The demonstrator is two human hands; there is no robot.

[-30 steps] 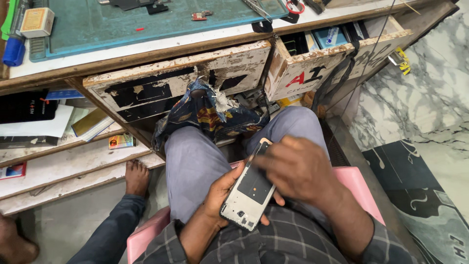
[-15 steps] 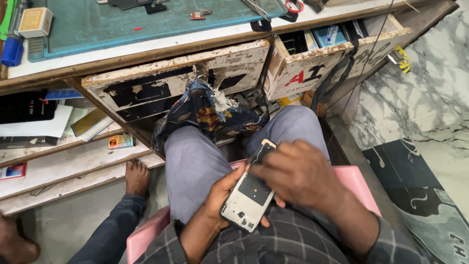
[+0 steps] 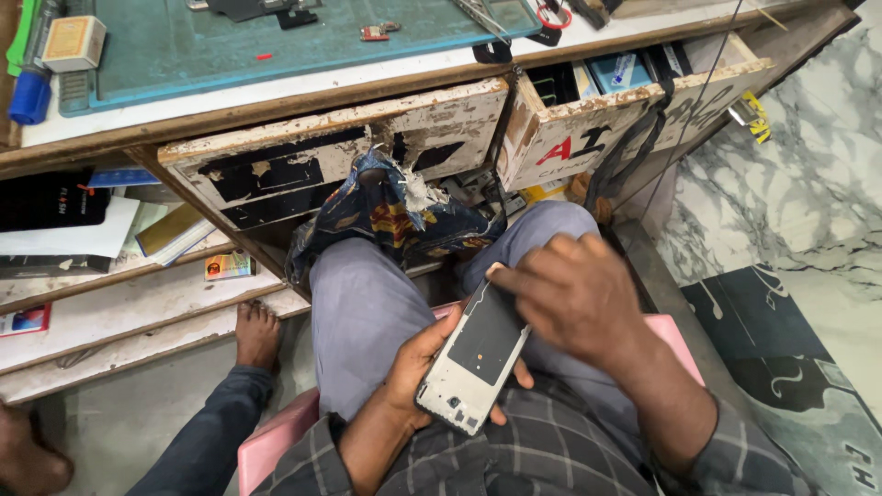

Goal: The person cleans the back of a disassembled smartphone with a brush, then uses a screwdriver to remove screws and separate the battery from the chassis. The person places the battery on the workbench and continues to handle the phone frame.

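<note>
The left hand [image 3: 424, 367] cradles an opened phone [image 3: 476, 360], its fingers closed around the edges. The right hand [image 3: 574, 298] has its fingers curled, pinching the phone's upper end.

Phone [image 3: 476, 360]: on lap, between left hand [image 3: 418, 367] and right hand [image 3: 574, 298].
Drawers [image 3: 588, 129]: ahead of knees, under mat [image 3: 276, 46].
Cloth [image 3: 395, 216]: hanging before knees.
Shelves [image 3: 119, 303]: left.

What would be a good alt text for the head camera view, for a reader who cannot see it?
A seated person's left hand holds an opened phone over the lap, while the right hand covers its top end. In front stands a worn wooden workbench with an open drawer and a green mat; another person's bare foot rests nearby.
</note>
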